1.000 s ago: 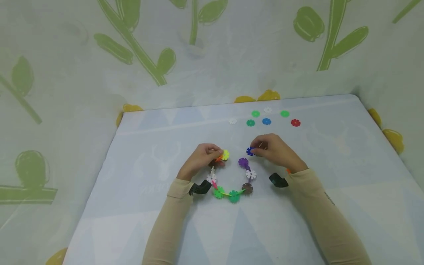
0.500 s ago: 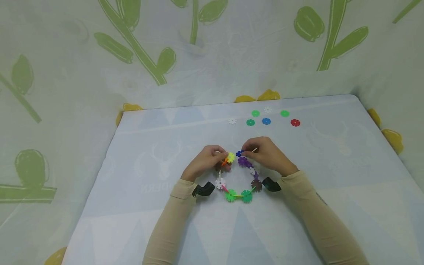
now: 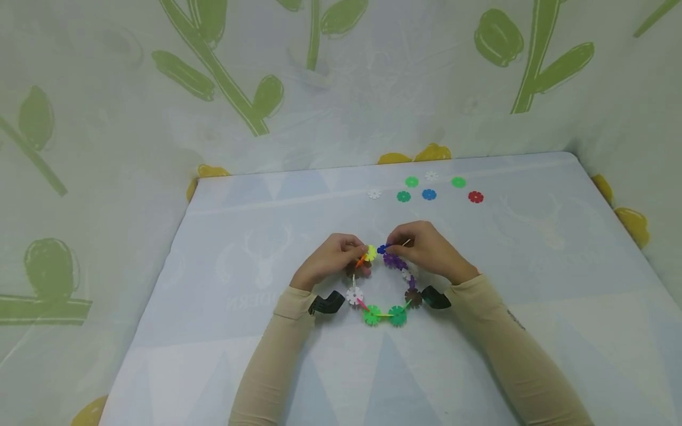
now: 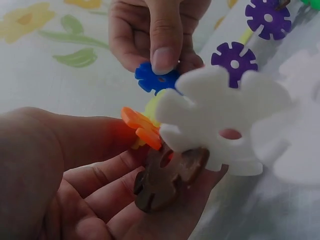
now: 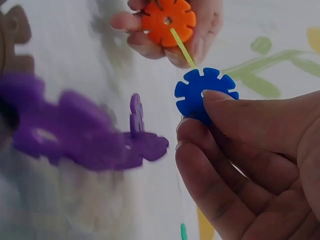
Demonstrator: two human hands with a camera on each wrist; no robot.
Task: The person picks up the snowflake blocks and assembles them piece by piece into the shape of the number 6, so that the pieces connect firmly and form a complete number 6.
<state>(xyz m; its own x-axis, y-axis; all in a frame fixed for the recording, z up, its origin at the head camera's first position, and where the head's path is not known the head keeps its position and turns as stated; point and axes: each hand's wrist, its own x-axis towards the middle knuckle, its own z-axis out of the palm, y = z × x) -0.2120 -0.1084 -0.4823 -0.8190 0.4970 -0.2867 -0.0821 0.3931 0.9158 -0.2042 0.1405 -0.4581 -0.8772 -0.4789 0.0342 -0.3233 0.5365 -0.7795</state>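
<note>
My left hand pinches an orange notched disc at one end of a chain of plastic snowflake discs. Slotted to it is a yellow disc, edge-on in the right wrist view. My right hand pinches a blue snowflake disc between thumb and fingers. Blue and yellow rims meet; whether their slots interlock I cannot tell. The chain curves toward me through a brown disc, white disc, green disc and others, up to a purple disc beside the right fingertips.
Loose discs lie toward the table's far edge: a red disc, a light blue disc, several green and white ones. A patterned curtain rises behind the table.
My right hand has moved left, bringing the blue disc up to the yellow one. My left hand and the chain have shifted slightly right. In the last half second little moved.
</note>
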